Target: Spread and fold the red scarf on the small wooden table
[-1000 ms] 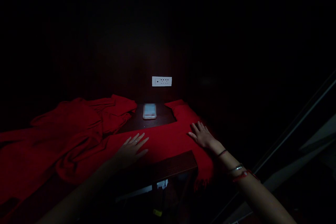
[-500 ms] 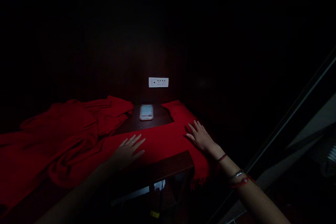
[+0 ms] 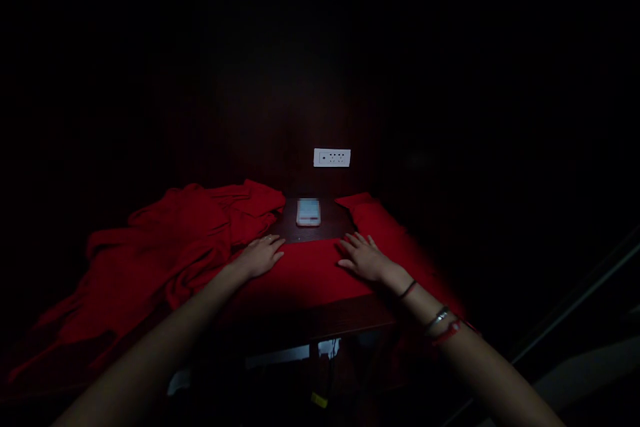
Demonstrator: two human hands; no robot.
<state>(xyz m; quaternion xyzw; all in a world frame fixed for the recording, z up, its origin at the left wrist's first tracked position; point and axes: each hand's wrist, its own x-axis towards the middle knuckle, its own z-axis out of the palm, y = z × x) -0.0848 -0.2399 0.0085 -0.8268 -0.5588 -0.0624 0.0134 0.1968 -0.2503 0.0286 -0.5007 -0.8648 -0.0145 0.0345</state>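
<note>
A red cloth (image 3: 165,260) lies spread over a dark wooden table (image 3: 345,320), bunched in folds on the left. My left hand (image 3: 260,255) rests on the cloth near its far edge, fingers partly curled, palm down. My right hand (image 3: 363,257) lies flat on the cloth with fingers stretched out; bracelets circle its wrist. Just beyond both hands, on the bare dark wood, lies a white phone (image 3: 309,211).
A white socket plate (image 3: 332,157) sits on the dark wall behind the table. The room is very dark. Under the table edge something pale and a small yellow item (image 3: 319,400) show faintly. A slanted pale rail (image 3: 575,293) runs at the right.
Both hands have slid forward over the cloth toward the phone and closer together. The view has shifted, so the table now sits more to the right.
</note>
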